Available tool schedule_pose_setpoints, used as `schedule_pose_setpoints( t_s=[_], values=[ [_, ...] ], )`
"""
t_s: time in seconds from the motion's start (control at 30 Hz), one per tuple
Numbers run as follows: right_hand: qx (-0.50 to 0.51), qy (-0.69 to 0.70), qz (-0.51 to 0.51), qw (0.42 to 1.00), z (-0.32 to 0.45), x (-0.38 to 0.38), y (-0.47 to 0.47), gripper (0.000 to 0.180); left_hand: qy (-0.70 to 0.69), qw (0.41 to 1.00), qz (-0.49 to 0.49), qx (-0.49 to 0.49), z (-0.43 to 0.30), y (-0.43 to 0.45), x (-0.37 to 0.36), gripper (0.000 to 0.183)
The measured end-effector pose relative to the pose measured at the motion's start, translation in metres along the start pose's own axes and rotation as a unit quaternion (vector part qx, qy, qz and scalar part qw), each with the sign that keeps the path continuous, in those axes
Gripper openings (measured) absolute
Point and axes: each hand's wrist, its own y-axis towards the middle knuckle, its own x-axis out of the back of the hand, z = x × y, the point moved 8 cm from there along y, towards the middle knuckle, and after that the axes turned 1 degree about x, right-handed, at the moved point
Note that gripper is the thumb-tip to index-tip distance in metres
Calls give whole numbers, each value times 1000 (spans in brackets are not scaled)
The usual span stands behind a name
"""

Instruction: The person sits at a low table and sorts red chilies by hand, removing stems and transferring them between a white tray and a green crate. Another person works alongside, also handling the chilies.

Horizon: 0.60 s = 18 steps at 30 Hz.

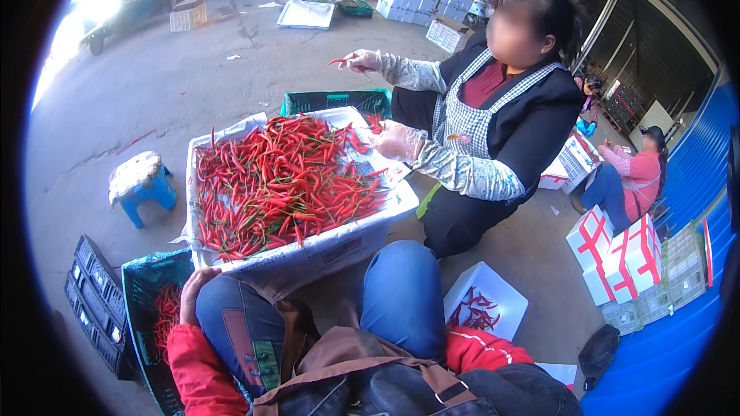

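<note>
My left hand (196, 294) lies against the outer side of my left knee, its fingertips close to the near left corner of a white foam tray (341, 248). Whether it touches the tray, or holds anything, is hard to see. My right hand is out of view; only the red right sleeve (485, 349) shows beside my right thigh. Heaped over paper in the tray are red chili peppers (283, 185) with green stems. Left of my knee stands a green lined crate (136, 294) with more red chilies. A white foam box (509, 306) at right holds several chilies.
Across the tray, a co-worker's gloved hand (361, 61) holds a chili; the other glove (399, 141) is at the tray edge. A blue stool (147, 196), black crates (95, 300), another green crate (335, 101) and taped foam boxes (621, 254) stand around. Other people sit farther off.
</note>
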Motion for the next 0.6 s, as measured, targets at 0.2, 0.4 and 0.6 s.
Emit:
schedule_pose_setpoints(
  t_s=[0.2, 0.4, 0.6],
  values=[
    [10, 3, 4, 1000, 2, 4, 9, 25, -165, 981, -50, 88, 62, -34, 26, 36],
    [1, 4, 14, 1000, -2, 6, 13, 23, -120, 972, -135, 150, 107, -54, 45, 33],
    [-9, 9, 23, 1000, -2, 6, 15, 21, -72, 959, -185, 201, 130, -56, 57, 31]
  ],
)
